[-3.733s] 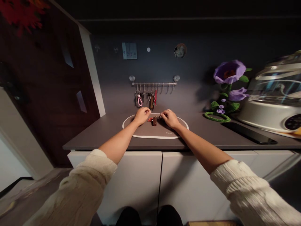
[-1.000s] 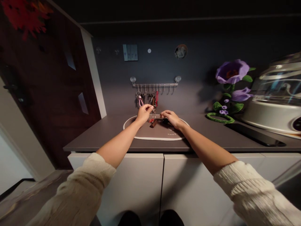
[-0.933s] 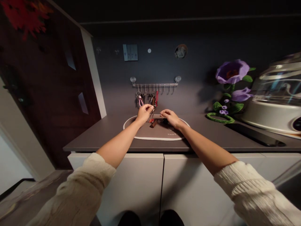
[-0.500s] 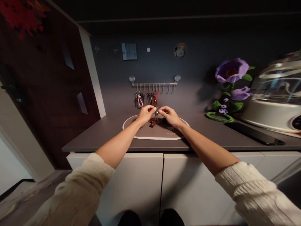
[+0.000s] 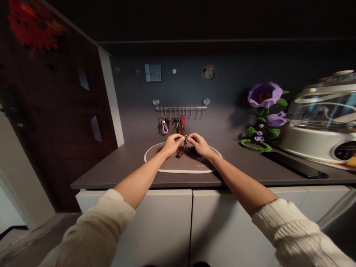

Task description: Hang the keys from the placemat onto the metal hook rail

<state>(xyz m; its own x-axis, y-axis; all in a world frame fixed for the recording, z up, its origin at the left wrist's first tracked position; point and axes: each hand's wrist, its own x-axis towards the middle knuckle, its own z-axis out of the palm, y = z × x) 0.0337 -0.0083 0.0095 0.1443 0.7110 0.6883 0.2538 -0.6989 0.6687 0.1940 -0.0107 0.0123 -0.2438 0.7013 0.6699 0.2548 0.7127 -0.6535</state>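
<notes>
My left hand (image 5: 171, 143) and my right hand (image 5: 198, 144) meet fingertip to fingertip above an oval grey mat (image 5: 167, 168) with a white rim. Both pinch the metal ring of a key bunch (image 5: 184, 141). A brown leather fob (image 5: 180, 153) hangs from the ring and rests tilted on the mat. A small dark object lies on the mat under my right hand, mostly hidden. On the wall behind, a metal hook rail (image 5: 181, 108) carries several key sets, one with a pink loop (image 5: 165, 127) and one with a red strap (image 5: 183, 123).
A purple artificial flower (image 5: 264, 94) with a green base stands at the right on the grey countertop (image 5: 116, 167). Further right sits a white appliance with a clear lid (image 5: 322, 118), with a black flat slab (image 5: 294, 166) in front of it. White cabinet doors are below; a dark wooden door stands at the left.
My left hand lifted the key ring off the mat, and my right hand came up to pinch it too. The camera tilted, so the scene sits lower in view.
</notes>
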